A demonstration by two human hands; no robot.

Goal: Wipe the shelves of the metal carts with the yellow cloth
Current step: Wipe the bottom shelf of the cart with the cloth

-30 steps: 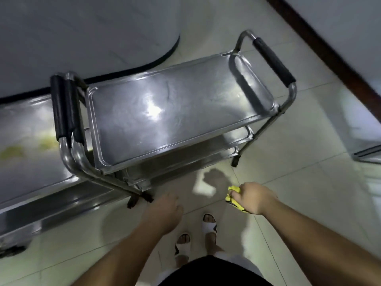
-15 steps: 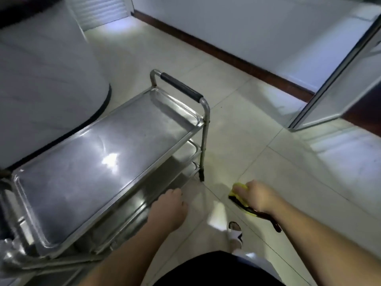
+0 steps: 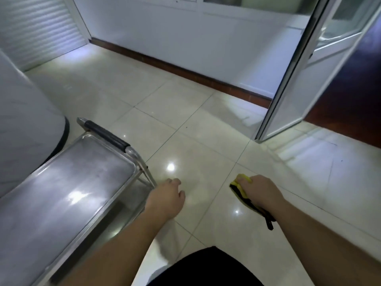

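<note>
Yellow cloth [image 3: 241, 185]: bunched in the right hand [image 3: 259, 191], out over the floor to the right of the cart and well clear of its shelves; a dark edge or strap trails from it back under the wrist.
Metal cart [image 3: 68, 182]: lower left of the view, top shelf bare and shiny with a bright glare patch, raised lip all round.
Cart handle [image 3: 106, 134]: black grip on the far end rail, chrome bend at its near end.
Lower shelves: only slivers show under the top shelf's near edge; how many there are cannot be told.
Floor [image 3: 185, 124]: pale glossy tiles with thin grout lines and small spots of reflected light.
Room: white wall with a reddish-brown skirting [image 3: 185, 72], a slatted white shutter [image 3: 39, 27] at far left, an open white-framed glass door [image 3: 309, 69] at right, darker flooring beyond it.
Rounded pale surface [image 3: 22, 112]: fills the left edge behind the cart, cut off by the frame.
Left hand [image 3: 167, 198]: fingers loosely curled, holding nothing, just beside the cart's near corner post; whether it touches is unclear.
Right hand: clenched round the cloth.
</note>
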